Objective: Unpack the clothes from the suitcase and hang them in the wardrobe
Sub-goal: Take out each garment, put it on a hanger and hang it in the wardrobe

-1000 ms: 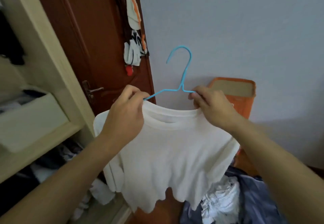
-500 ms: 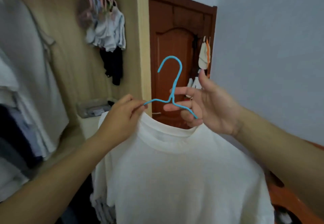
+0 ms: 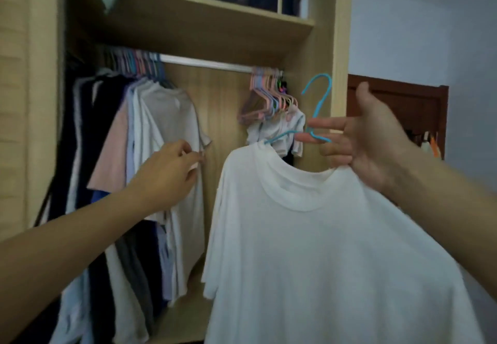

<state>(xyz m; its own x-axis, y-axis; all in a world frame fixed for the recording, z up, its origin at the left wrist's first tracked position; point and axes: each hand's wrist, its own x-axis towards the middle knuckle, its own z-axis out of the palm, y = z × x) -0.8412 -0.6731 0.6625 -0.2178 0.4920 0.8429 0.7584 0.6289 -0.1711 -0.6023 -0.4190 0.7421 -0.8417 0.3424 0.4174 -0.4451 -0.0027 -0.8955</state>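
The right hand (image 3: pixel 373 139) reaches forward at three o'clock, fingers hooked around the blue hanger (image 3: pixel 317 112) carrying the white T-shirt (image 3: pixel 309 249) before the wardrobe (image 3: pixel 215 26). At nine o'clock the left hand (image 3: pixel 169 171) pinches the sleeve of a hanging grey shirt (image 3: pixel 172 117).

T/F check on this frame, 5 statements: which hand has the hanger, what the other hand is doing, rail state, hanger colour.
1. The right hand holds the blue hanger carrying the white T-shirt. True.
2. The hanger's hook is already over the wardrobe rail. False: the hook is in the air, right of and below the rail.
3. The left hand touches the sleeve edge of the beige T-shirt hanging on the rail. True.
4. The rail holds no clothes. False: a row of garments hangs at its left end, and a bunch of pink hangers at its right end.
5. The hanger in hand is pink. False: it is blue.
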